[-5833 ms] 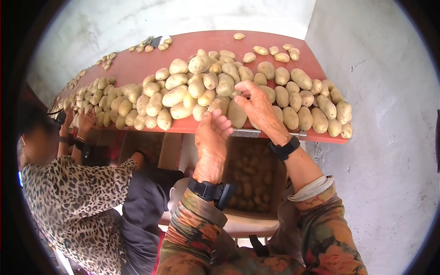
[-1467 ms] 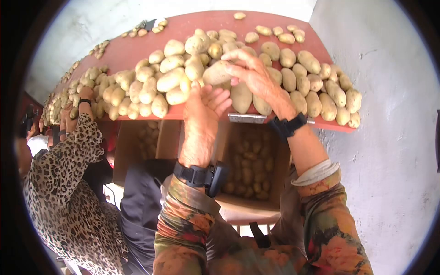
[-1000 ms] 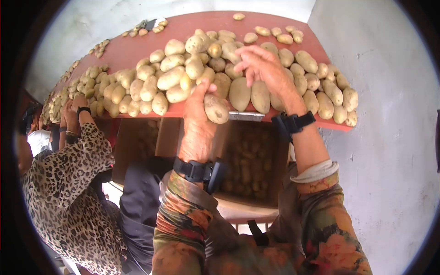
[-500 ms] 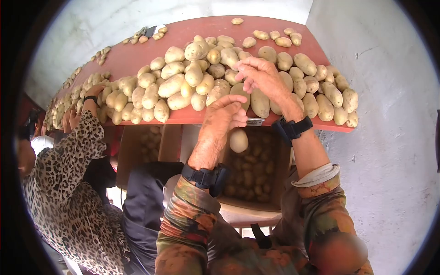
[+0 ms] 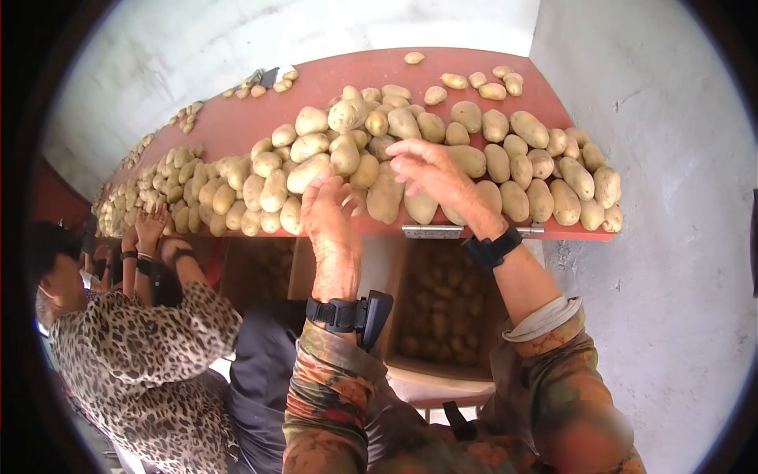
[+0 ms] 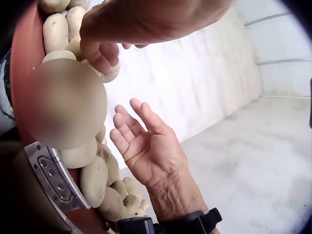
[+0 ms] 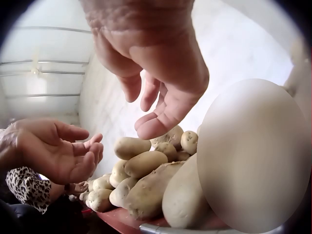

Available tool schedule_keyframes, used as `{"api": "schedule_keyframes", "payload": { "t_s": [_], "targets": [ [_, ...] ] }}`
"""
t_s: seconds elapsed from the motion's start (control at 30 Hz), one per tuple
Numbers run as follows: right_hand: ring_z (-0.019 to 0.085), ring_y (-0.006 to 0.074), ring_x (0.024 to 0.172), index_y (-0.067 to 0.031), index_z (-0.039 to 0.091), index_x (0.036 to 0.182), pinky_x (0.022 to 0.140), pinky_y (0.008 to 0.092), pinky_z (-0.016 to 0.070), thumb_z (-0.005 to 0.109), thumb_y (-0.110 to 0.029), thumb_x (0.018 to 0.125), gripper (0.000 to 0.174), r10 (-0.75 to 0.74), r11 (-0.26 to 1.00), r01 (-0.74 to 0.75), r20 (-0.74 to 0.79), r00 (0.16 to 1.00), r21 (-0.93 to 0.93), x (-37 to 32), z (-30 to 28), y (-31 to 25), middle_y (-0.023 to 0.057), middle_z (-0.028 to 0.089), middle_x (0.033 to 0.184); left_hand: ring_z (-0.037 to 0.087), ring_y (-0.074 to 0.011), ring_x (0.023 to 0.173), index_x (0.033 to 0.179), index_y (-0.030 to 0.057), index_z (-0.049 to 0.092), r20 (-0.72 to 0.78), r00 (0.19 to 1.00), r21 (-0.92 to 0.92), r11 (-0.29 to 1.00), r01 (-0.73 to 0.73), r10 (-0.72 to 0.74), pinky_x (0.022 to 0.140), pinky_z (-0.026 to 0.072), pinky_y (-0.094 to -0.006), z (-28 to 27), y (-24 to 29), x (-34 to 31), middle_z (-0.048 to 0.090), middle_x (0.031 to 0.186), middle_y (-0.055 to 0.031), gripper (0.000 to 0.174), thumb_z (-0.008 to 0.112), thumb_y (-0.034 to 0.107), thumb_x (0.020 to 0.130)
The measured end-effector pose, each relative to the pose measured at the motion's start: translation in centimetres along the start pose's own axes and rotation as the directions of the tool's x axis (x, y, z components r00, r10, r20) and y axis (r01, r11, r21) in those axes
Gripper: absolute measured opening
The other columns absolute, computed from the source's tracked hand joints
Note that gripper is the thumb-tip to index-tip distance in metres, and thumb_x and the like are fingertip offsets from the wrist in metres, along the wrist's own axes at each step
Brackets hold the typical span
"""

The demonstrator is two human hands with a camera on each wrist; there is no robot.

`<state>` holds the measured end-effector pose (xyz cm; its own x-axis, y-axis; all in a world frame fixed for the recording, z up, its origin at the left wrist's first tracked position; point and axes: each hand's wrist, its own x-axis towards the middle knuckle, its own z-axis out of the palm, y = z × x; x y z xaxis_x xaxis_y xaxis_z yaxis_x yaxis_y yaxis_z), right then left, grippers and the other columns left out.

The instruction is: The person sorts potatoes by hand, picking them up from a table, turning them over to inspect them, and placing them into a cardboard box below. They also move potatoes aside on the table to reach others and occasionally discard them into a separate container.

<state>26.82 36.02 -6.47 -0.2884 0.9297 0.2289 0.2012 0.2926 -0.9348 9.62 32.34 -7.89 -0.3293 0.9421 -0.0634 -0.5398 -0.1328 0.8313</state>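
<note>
My left hand (image 5: pixel 330 217) is held over the table's front edge, its loosely bent fingers overlapping the potatoes in the head view. In the right wrist view the same left hand (image 7: pixel 56 151) turns its palm up with nothing in it. My right hand (image 5: pixel 436 175) hovers above the big potatoes, and the left wrist view shows its bare palm and relaxed fingers. A heap of potatoes (image 5: pixel 309 147) covers the middle of the red table (image 5: pixel 237 126). Just below the right hand lies a large potato (image 5: pixel 385 197) at the front. Blurred ovals hide parts of both wrist views.
Under the table edge a cardboard box (image 5: pixel 442 370) holds many potatoes. A metal hinge (image 5: pixel 433 231) is fixed to the edge. To the left sits another person in a leopard-print shirt (image 5: pixel 150 347). A grey wall (image 5: pixel 655 237) borders the right side.
The left hand took a potato, released it, and it fell toward the box. Since then the left hand has moved up and left; the right stays over the potatoes.
</note>
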Motion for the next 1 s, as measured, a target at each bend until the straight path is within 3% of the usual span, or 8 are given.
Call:
{"api": "schedule_keyframes", "payload": {
  "t_s": [0.17, 0.37, 0.43, 0.57, 0.7, 0.8, 0.87, 1.0],
  "targets": [
    [0.060, 0.0148, 0.084, -0.0052, 0.052, 0.125, 0.063, 0.0258, 0.0525, 0.053, -0.020, 0.094, 0.035, 0.019, 0.990, -0.030, 0.083, 0.996, 0.139, 1.3, 2.0, -0.1, 0.0067, 0.057, 0.104, 0.054, -0.0201, 0.096, 0.126, 0.0063, 0.051, -0.071, 0.995, 0.136, 0.989, -0.062, 0.072, 0.076, 0.0455, -0.0332, 0.0, 1.0, 2.8, 0.056, 0.116, -0.0108, 0.043, 0.055, 0.029, 0.090],
    [0.062, 0.0151, 0.082, -0.0080, 0.043, 0.134, 0.061, 0.0284, 0.0525, 0.055, -0.021, 0.092, 0.046, 0.028, 0.995, -0.038, 0.110, 0.994, 0.092, 2.3, 3.2, -0.3, 0.0099, 0.061, 0.103, 0.055, -0.0115, 0.082, 0.120, 0.0080, 0.058, -0.004, 0.999, 0.445, 0.895, -0.038, 0.044, 0.065, 0.0419, -0.0253, 1.1, 1.1, 3.8, 0.061, 0.107, -0.0036, 0.039, 0.055, 0.032, 0.090],
    [0.061, 0.0135, 0.085, -0.0103, 0.043, 0.134, 0.063, 0.0276, 0.0521, 0.057, -0.019, 0.091, 0.046, 0.028, 0.994, -0.038, 0.091, 0.995, 0.105, 2.6, 3.4, 0.2, 0.0074, 0.061, 0.105, 0.055, -0.0096, 0.084, 0.117, 0.0067, 0.061, 0.096, 0.980, 0.470, 0.860, -0.201, 0.177, 0.068, 0.0432, -0.0243, 1.0, 0.2, 4.5, 0.062, 0.102, -0.0026, 0.033, 0.055, 0.026, 0.090],
    [0.061, 0.0129, 0.085, -0.0095, 0.047, 0.124, 0.061, 0.0269, 0.0528, 0.062, -0.011, 0.086, 0.041, -0.046, 0.959, 0.045, -0.002, 0.999, 0.278, 3.3, 3.2, 0.9, 0.0064, 0.059, 0.099, 0.054, -0.0089, 0.090, 0.112, 0.0038, 0.062, 0.238, 0.916, 0.263, 0.887, -0.380, 0.322, 0.080, 0.0443, -0.0235, 1.8, -1.6, 3.0, 0.063, 0.098, -0.0017, 0.025, 0.054, 0.008, 0.090],
    [0.061, 0.0114, 0.077, -0.0021, 0.054, 0.110, 0.055, 0.0242, 0.0506, 0.066, -0.015, 0.083, 0.032, 0.028, 0.951, -0.012, -0.046, 0.999, 0.310, 2.7, 0.9, -0.3, 0.0064, 0.062, 0.090, 0.052, -0.0075, 0.086, 0.111, 0.0008, 0.061, 0.362, 0.859, 0.347, 0.803, -0.485, 0.362, 0.078, 0.0445, -0.0226, 3.5, -1.6, -0.3, 0.062, 0.095, -0.0021, 0.022, 0.052, 0.007, 0.091],
    [0.055, 0.0056, 0.072, -0.0032, 0.057, 0.106, 0.059, 0.0209, 0.0456, 0.063, -0.017, 0.086, 0.024, 0.063, 0.983, -0.059, -0.012, 0.998, 0.176, 1.9, -0.4, -1.7, 0.0027, 0.060, 0.084, 0.053, -0.0071, 0.079, 0.106, 0.0021, 0.063, 0.328, 0.905, 0.174, 0.924, -0.340, 0.271, 0.071, 0.0457, -0.0225, 3.5, -1.0, -0.8, 0.062, 0.086, -0.0016, 0.019, 0.050, 0.006, 0.092],
    [0.050, 0.0054, 0.054, -0.0026, 0.062, 0.095, 0.044, 0.0209, 0.0387, 0.061, -0.024, 0.087, 0.023, 0.211, 0.961, -0.215, 0.044, 0.977, 0.171, 1.2, -0.7, -2.8, 0.0002, 0.057, 0.069, 0.054, -0.0081, 0.067, 0.101, 0.0035, 0.064, 0.299, 0.917, 0.113, 0.944, -0.310, 0.265, 0.063, 0.0466, -0.0231, 2.6, -1.2, -0.1, 0.060, 0.076, -0.0011, 0.017, 0.050, 0.006, 0.091],
    [0.043, 0.0051, 0.043, -0.0021, 0.066, 0.088, 0.036, 0.0219, 0.0323, 0.060, -0.030, 0.087, 0.028, 0.248, 0.962, -0.248, 0.009, 0.969, 0.115, 0.7, -1.0, -3.4, -0.0004, 0.056, 0.062, 0.057, -0.0113, 0.064, 0.096, 0.0040, 0.064, 0.109, 0.981, -0.028, 0.987, -0.156, 0.158, 0.058, 0.0488, -0.0248, 0.5, 0.1, 1.4, 0.060, 0.074, -0.0025, 0.013, 0.053, 0.008, 0.088]
  ]
}}
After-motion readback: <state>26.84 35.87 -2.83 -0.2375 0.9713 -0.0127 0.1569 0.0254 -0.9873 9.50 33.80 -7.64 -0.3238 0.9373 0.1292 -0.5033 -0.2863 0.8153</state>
